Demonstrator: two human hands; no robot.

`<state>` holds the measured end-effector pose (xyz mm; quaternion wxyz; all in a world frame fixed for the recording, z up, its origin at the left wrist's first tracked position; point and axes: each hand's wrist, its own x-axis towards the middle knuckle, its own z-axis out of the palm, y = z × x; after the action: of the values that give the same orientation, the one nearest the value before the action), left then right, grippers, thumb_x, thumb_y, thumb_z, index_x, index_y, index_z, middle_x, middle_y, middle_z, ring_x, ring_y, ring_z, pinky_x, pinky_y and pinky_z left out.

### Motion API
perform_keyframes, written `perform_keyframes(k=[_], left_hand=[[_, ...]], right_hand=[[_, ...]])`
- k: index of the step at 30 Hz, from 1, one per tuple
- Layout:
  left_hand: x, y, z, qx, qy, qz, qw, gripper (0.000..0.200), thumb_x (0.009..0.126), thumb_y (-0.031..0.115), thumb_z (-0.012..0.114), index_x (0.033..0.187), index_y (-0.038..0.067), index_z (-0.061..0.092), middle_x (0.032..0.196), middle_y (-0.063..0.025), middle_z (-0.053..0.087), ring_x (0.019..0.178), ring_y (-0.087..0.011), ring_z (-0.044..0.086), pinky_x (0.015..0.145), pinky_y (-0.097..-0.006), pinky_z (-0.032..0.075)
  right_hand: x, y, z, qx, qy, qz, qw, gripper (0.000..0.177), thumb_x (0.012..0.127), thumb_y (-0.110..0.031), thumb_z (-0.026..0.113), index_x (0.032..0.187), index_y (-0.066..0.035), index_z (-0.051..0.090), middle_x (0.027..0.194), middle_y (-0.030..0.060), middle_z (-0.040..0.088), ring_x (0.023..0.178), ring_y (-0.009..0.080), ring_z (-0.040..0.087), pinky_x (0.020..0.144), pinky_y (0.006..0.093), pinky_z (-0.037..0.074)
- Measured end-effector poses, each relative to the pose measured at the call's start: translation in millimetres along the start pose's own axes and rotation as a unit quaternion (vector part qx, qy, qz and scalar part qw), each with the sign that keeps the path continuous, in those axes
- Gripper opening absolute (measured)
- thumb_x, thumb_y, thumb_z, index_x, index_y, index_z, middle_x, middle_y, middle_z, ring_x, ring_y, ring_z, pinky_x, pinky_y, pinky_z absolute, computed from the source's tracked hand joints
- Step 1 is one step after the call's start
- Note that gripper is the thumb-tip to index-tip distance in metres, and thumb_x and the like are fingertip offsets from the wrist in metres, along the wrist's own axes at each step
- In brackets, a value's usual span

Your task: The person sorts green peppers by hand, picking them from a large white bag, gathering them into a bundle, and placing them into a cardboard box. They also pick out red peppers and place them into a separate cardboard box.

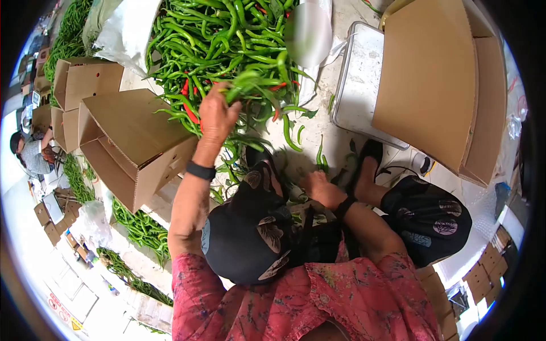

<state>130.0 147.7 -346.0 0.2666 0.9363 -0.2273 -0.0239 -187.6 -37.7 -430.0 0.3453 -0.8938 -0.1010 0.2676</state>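
My left hand [218,113] is closed on a few green chili peppers [243,85], blurred by motion, at the near edge of a large heap. That heap of green chili peppers [199,34] has some red ones [190,111] mixed in along its near side. Low between my feet, my right hand [323,189] has its fingers curled downward, and I cannot tell what is in them. Just beyond its knuckles lie green peppers [322,159] on the pale floor. Two loose curved peppers [293,135] rest between the heap and that hand.
An open cardboard box [128,128] stands left of my left arm, more boxes behind it. At right, a large cardboard box [426,79] sits over a white metal-rimmed platform [358,79]. White sacking [131,34] borders the heap. Another person [35,156] sits far left, near more pepper piles [139,227].
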Motion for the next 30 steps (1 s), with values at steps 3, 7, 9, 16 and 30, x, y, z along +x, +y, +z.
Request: perform_keyframes(k=[3, 7, 9, 16, 30], left_hand=[[15.0, 9.3, -57.9, -0.067, -0.036, -0.101, 0.992, 0.033, 0.07, 0.012, 0.072, 0.101, 0.0, 0.067, 0.085, -0.0156, 0.067, 0.071, -0.0241, 0.063, 0.068, -0.0334, 0.049], [19.4, 45.4, -131.0, -0.28, 0.095, -0.229, 0.927, 0.018, 0.082, 0.011, 0.067, 0.094, -0.002, 0.068, 0.083, -0.0024, 0.067, 0.069, -0.0123, 0.057, 0.066, -0.0267, 0.046], [31.2, 51.9, -161.9, -0.398, 0.135, -0.173, 0.891, 0.025, 0.08, 0.01, 0.069, 0.101, -0.003, 0.064, 0.086, -0.0057, 0.066, 0.07, -0.0135, 0.06, 0.066, -0.027, 0.048], [47.8, 43.4, -189.9, -0.56, 0.069, -0.17, 0.808, 0.025, 0.085, 0.007, 0.066, 0.105, -0.004, 0.057, 0.09, -0.0098, 0.063, 0.079, -0.0202, 0.063, 0.075, -0.0365, 0.055], [-21.8, 214.9, -225.7, -0.638, -0.133, -0.231, 0.723, 0.041, 0.081, 0.008, 0.068, 0.117, -0.002, 0.051, 0.087, -0.0089, 0.062, 0.078, -0.0218, 0.063, 0.079, -0.0383, 0.055]], right_hand=[[30.0, 3.1, -4.2, -0.027, -0.039, 0.055, 0.997, 0.031, 0.083, -0.014, 0.055, 0.114, -0.012, 0.059, 0.104, 0.0183, 0.057, 0.104, 0.0378, 0.053, 0.09, 0.0485, 0.04], [52.8, -19.4, -54.8, -0.012, -0.061, 0.092, 0.994, 0.034, 0.083, -0.014, 0.057, 0.117, -0.012, 0.058, 0.107, 0.0184, 0.057, 0.106, 0.0385, 0.055, 0.09, 0.0496, 0.042], [52.7, -34.2, -77.9, 0.018, -0.046, 0.097, 0.994, 0.027, 0.087, -0.013, 0.051, 0.113, -0.009, 0.058, 0.108, 0.0198, 0.058, 0.11, 0.0395, 0.054, 0.094, 0.0501, 0.041], [45.3, -55.7, -127.0, 0.03, 0.023, 0.095, 0.995, 0.036, 0.083, -0.015, 0.062, 0.118, -0.006, 0.058, 0.113, 0.0183, 0.062, 0.103, 0.0377, 0.059, 0.089, 0.0457, 0.048], [-60.6, -168.0, -298.5, 0.434, 0.287, -0.092, 0.849, 0.028, 0.089, -0.016, 0.063, 0.111, 0.002, 0.061, 0.104, 0.0119, 0.067, 0.096, 0.0143, 0.064, 0.08, 0.0273, 0.051]])
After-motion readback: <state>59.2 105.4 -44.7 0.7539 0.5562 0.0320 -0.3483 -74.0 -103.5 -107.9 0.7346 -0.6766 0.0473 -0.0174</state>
